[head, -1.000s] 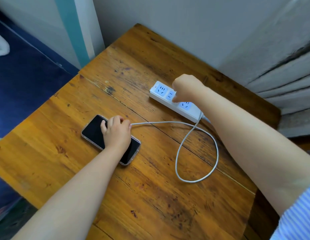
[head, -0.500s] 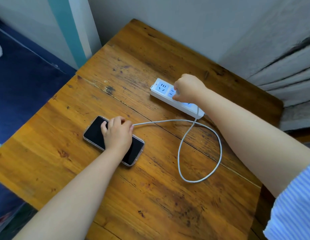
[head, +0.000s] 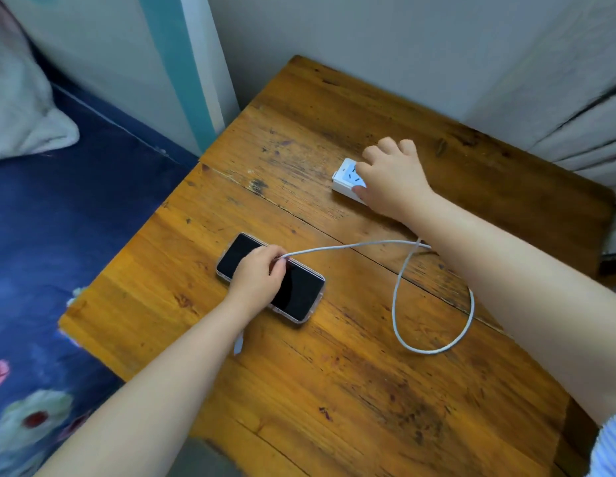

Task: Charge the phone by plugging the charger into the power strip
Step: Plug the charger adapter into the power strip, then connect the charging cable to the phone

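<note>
Two hands work near the phone [head: 292,287]: the left hand [head: 258,280] pinches the cable [head: 351,247] above it; the right hand [head: 392,180], fingers spread, covers the power strip [head: 346,177] beyond it.

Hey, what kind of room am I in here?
Probably a bedroom: a worn wooden table stands beside a bed with a dark floral sheet and a pale pillow, in a corner by the wall.

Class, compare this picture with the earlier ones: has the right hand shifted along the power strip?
Yes. The right hand now covers more of the power strip, leaving only its far-left outlet showing; earlier two showed.
</note>
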A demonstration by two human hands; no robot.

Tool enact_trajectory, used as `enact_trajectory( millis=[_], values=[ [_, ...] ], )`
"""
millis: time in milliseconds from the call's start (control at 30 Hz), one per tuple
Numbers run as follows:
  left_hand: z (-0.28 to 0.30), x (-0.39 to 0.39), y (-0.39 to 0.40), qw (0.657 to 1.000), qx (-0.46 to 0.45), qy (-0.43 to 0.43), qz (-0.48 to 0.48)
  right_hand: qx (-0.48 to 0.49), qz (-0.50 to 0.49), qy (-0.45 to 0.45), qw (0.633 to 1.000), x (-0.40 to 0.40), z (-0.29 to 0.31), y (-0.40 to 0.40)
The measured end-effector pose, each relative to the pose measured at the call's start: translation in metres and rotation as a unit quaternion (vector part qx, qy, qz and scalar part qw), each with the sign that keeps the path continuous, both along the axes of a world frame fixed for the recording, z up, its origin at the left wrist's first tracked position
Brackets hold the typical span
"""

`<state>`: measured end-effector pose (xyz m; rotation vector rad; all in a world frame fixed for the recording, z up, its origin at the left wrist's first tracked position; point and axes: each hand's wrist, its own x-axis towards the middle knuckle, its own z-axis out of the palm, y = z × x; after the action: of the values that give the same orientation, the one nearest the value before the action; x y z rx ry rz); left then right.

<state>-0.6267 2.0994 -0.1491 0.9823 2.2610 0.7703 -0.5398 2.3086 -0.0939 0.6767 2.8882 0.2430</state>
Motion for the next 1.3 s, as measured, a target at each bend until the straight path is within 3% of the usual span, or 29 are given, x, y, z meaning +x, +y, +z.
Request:
enact_trajectory(
  millis=[67,133,200,400,500,633,767,900,1033,1067,1133,1200,1300],
  values=[
    [0.008,-0.002,-0.010,0.998,0.024,-0.059,0.009,-0.149,0.039,0.079,0.985,0.007,-0.001,-0.032],
    [0.015,-0.004,-0.018,0.995,0.045,-0.084,0.010,-0.335,0.038,0.035,0.941,0.016,-0.004,-0.062],
    [0.018,-0.004,-0.027,0.996,0.044,-0.075,-0.003,-0.395,0.025,-0.021,0.918,0.030,-0.013,-0.081],
    [0.015,-0.006,-0.069,0.995,-0.020,-0.095,-0.006,-0.404,-0.104,0.105,0.903,0.083,-0.025,-0.075],
    [0.012,0.000,-0.084,0.993,-0.042,-0.113,-0.001,-0.381,-0.127,0.041,0.915,0.106,-0.028,-0.075],
    [0.013,0.017,-0.081,0.988,-0.061,-0.140,-0.025,-0.359,-0.086,-0.030,0.929,0.118,-0.030,-0.090],
    [0.019,0.035,-0.067,0.976,-0.094,-0.177,-0.082,-0.430,-0.028,0.016,0.902,0.112,-0.028,-0.120],
    [0.023,0.047,-0.061,0.979,-0.072,-0.158,-0.103,-0.433,0.023,0.042,0.900,0.108,-0.031,-0.139],
    [0.024,0.041,-0.061,0.983,-0.044,-0.173,-0.043,-0.435,-0.028,0.120,0.892,0.129,-0.031,-0.132],
    [0.023,0.036,-0.061,0.988,-0.043,-0.145,-0.031,-0.435,-0.046,0.122,0.891,0.136,-0.032,-0.129],
    [0.018,0.030,-0.056,0.995,-0.090,-0.008,-0.046,-0.438,-0.079,0.110,0.888,0.149,-0.037,-0.124],
    [0.011,0.026,-0.046,0.977,-0.147,0.123,-0.094,-0.442,-0.112,0.122,0.881,0.156,-0.040,-0.121],
    [0.003,0.023,-0.023,0.938,-0.204,0.204,-0.194,-0.440,-0.157,0.156,0.870,0.156,-0.041,-0.121]
  ],
)
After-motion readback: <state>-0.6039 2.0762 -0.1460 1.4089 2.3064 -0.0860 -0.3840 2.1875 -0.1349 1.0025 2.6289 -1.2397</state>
